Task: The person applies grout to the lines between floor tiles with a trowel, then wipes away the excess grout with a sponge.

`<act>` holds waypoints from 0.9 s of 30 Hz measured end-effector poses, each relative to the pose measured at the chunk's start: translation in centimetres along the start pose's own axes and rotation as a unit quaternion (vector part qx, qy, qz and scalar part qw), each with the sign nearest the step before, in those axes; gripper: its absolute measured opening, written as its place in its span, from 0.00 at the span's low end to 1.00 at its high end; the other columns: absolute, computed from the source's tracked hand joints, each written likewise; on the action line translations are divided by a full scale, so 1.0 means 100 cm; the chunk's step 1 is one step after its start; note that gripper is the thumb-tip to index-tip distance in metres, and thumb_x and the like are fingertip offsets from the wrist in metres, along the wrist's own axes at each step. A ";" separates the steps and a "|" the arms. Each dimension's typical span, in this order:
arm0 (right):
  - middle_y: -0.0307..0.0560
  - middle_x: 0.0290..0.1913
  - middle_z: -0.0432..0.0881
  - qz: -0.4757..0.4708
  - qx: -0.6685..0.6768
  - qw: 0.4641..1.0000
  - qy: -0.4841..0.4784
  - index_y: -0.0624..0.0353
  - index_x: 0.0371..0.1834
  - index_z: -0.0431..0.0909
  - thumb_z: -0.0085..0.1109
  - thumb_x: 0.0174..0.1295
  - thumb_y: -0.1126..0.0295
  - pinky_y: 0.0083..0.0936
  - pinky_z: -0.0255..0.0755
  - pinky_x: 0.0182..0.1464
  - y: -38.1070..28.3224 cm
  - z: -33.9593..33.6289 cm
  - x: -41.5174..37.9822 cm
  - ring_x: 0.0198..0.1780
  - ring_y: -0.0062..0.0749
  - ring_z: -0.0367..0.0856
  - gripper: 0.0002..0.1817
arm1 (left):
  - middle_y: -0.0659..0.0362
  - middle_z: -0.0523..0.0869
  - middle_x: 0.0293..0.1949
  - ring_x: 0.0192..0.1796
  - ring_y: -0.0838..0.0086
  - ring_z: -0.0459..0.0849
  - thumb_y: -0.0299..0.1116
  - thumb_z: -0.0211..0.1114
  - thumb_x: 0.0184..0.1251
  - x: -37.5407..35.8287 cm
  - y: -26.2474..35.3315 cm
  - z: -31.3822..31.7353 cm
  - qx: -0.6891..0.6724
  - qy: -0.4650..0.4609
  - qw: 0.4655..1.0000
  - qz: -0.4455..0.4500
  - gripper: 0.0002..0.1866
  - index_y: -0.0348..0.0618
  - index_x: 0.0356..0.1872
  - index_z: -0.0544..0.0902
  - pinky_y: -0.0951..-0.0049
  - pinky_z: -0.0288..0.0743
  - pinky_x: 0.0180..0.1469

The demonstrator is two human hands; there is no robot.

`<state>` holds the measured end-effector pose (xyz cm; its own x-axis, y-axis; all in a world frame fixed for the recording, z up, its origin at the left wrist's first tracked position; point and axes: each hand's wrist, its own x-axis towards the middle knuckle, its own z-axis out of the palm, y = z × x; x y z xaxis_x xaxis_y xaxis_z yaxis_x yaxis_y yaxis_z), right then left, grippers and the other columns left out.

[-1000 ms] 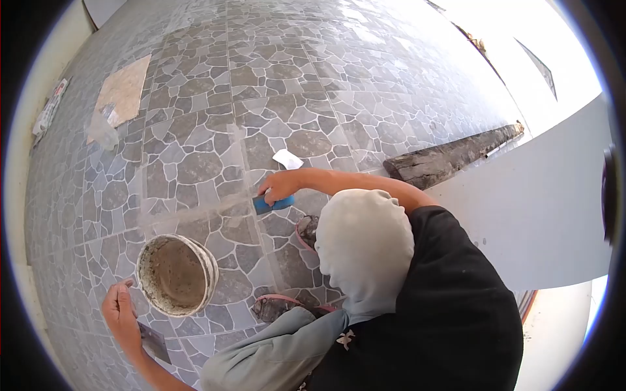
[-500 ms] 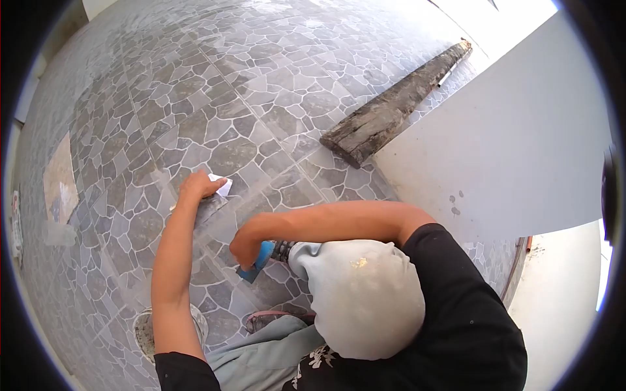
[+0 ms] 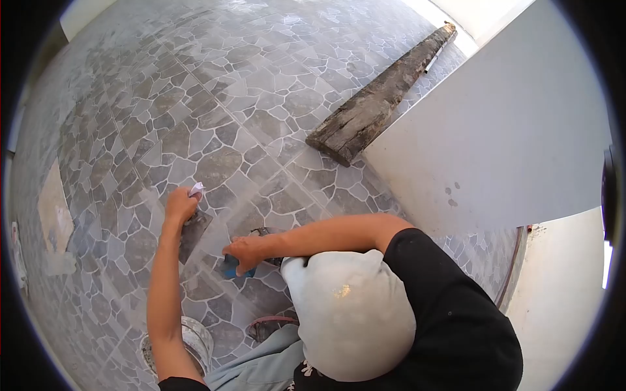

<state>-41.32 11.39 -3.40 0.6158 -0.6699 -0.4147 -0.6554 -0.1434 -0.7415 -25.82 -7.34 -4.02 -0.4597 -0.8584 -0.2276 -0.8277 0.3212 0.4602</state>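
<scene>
While your right hand [image 3: 240, 249] grips the blue tool [image 3: 229, 268] from above, its lower edge sits close to the patterned floor [image 3: 218, 166]; contact cannot be confirmed. Palm-down hold probably lets your arm's weight bear through it. Only part shows beneath your fingers, so its long axis and heading cannot be read with certainty.

Your left hand [image 3: 180, 204], just beyond the right, is closed: it pinches a crumpled white piece [image 3: 196, 189] at the fingertips. A dark flat blade [image 3: 195, 236] extends from under that palm, long axis running back beside your forearm toward the bucket [image 3: 204, 339]. Handle hidden; likely kept in the palm so the fingers stay usable for the white piece.

Bucket: behind your left hand, partly under the forearm, presumably placed for short reach. Farther out: a weathered plank [image 3: 378, 98], well ahead of your right hand to its right, beside a pale panel [image 3: 495, 137].
</scene>
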 end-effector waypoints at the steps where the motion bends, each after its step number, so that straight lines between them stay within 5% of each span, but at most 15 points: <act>1: 0.67 0.53 0.81 -0.004 -0.004 1.000 -0.001 0.62 0.67 0.74 0.77 0.50 0.56 0.44 0.72 0.62 -0.001 0.003 0.003 0.62 0.59 0.78 0.41 | 0.46 0.92 0.35 0.39 0.59 0.91 0.36 0.67 0.64 0.000 -0.013 -0.007 -0.091 -0.018 0.996 -0.006 0.13 0.36 0.39 0.90 0.61 0.79 0.44; 4: 0.68 0.54 0.80 0.012 -0.074 0.997 0.014 0.63 0.69 0.73 0.76 0.54 0.51 0.46 0.71 0.64 -0.010 0.000 0.009 0.63 0.60 0.77 0.42 | 0.50 0.91 0.31 0.33 0.67 0.90 0.34 0.67 0.67 -0.015 -0.025 -0.026 -0.223 -0.062 0.973 -0.012 0.12 0.35 0.38 0.90 0.66 0.77 0.40; 8: 0.63 0.59 0.78 0.041 0.206 0.918 0.337 0.64 0.70 0.70 0.73 0.59 0.45 0.42 0.77 0.56 0.012 -0.043 0.023 0.57 0.52 0.81 0.44 | 0.56 0.91 0.28 0.32 0.74 0.87 0.33 0.68 0.64 -0.044 -0.007 -0.061 -0.242 -0.130 0.961 -0.012 0.11 0.34 0.36 0.90 0.70 0.77 0.38; 12: 0.55 0.53 0.82 -0.001 0.392 0.875 0.284 0.64 0.65 0.76 0.70 0.64 0.48 0.32 0.80 0.45 0.008 -0.079 0.012 0.48 0.34 0.84 0.35 | 0.57 0.91 0.27 0.31 0.75 0.87 0.35 0.69 0.63 -0.062 0.008 -0.051 -0.218 -0.209 0.953 -0.003 0.12 0.35 0.38 0.90 0.71 0.76 0.38; 14: 0.44 0.43 0.85 -0.017 0.399 0.883 0.246 0.63 0.57 0.82 0.65 0.72 0.57 0.20 0.78 0.37 0.013 -0.083 0.014 0.41 0.21 0.83 0.21 | 0.57 0.91 0.27 0.30 0.76 0.86 0.35 0.69 0.64 -0.067 0.026 -0.048 -0.226 -0.230 0.946 -0.003 0.12 0.36 0.38 0.91 0.71 0.76 0.38; 21: 0.39 0.32 0.85 -0.007 0.453 0.855 0.253 0.64 0.47 0.85 0.63 0.74 0.63 0.19 0.76 0.31 0.015 -0.080 -0.007 0.29 0.20 0.80 0.13 | 0.56 0.91 0.29 0.33 0.75 0.88 0.41 0.66 0.71 -0.073 0.052 -0.032 -0.251 -0.220 0.943 0.004 0.17 0.33 0.39 0.90 0.72 0.76 0.41; 27: 0.38 0.27 0.83 0.022 0.322 0.898 0.300 0.64 0.41 0.85 0.61 0.73 0.64 0.20 0.75 0.30 0.005 -0.076 -0.011 0.25 0.19 0.79 0.13 | 0.57 0.89 0.28 0.32 0.74 0.87 0.44 0.61 0.78 -0.079 0.050 -0.023 -0.349 -0.252 0.902 0.045 0.20 0.33 0.41 0.88 0.72 0.76 0.41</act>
<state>-45.66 6.45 0.67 0.1232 -0.9638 -0.2365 -0.1662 0.2149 -0.9624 -25.58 0.11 2.05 -0.7480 -0.4947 -0.4424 -0.4566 -0.1002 0.8840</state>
